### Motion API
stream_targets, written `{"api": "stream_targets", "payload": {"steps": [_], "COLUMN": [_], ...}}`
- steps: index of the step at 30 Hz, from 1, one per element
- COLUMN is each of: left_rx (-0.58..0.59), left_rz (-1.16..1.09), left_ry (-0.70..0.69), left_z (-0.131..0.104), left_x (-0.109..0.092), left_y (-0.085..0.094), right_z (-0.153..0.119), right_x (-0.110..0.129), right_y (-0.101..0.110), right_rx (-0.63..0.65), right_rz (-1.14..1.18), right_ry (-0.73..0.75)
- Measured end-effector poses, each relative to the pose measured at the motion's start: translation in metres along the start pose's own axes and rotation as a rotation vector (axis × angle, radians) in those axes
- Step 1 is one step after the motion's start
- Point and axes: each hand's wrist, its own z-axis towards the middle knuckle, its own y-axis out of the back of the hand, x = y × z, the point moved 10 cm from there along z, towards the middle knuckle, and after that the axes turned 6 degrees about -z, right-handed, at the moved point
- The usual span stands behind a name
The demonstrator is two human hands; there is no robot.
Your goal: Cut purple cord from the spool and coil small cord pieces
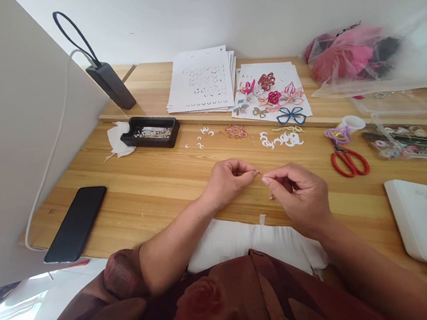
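Observation:
Above the near part of the wooden table (156,190), both hands meet fingertip to fingertip. My left hand (230,182) pinches one end of a thin copper-brown strand (259,173) between thumb and forefinger. Just to the right, my right hand (301,194) pinches the same strand, its other fingers curled in. A small brownish bit (272,196) hangs below the right thumb; whether it belongs to the strand I cannot tell. Beyond the hands lie copper-pink thread-wrapped pieces (236,131) and white paper crescents (282,139), with smaller crescents (199,139) to the left.
A black tray of beads (155,140) stands back left, near a phone (76,224) and a cabled black device (111,84). Printed sheets (199,81) and wire flowers (273,97) lie on the raised ledge. Red-handled scissors (350,162) and a white power bank (422,221) are right.

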Motion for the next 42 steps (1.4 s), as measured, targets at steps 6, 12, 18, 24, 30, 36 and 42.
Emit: {"api": "stream_targets", "payload": {"steps": [6, 12, 18, 24, 30, 36, 42], "left_rx": [0.080, 0.072, 0.035, 0.096, 0.110, 0.131, 0.148], "left_rz": [0.036, -0.025, -0.120, -0.327, -0.389, -0.374, -0.392], "left_ry": [0.069, 0.080, 0.111, 0.200, 0.247, 0.262, 0.286], "left_z": [-0.005, -0.008, -0.010, -0.008, -0.008, -0.009, -0.010], "left_x": [0.001, 0.005, 0.012, 0.023, 0.031, 0.030, 0.030], "left_y": [-0.011, -0.017, -0.018, -0.026, -0.027, -0.028, -0.030], "right_z": [0.000, -0.002, -0.002, -0.002, 0.001, 0.000, 0.001], "right_x": [-0.015, -0.017, -0.013, -0.017, -0.020, -0.021, -0.019], "right_y": [-0.003, -0.011, -0.014, -0.014, -0.013, -0.013, -0.013], "right_rx": [-0.012, 0.014, 0.022, 0.019, 0.021, 0.030, 0.037], "right_rz": [0.111, 0.124, 0.112, 0.153, 0.192, 0.196, 0.206], "right_ry": [-0.080, -0.077, -0.042, -0.076, -0.096, -0.102, -0.082]}}
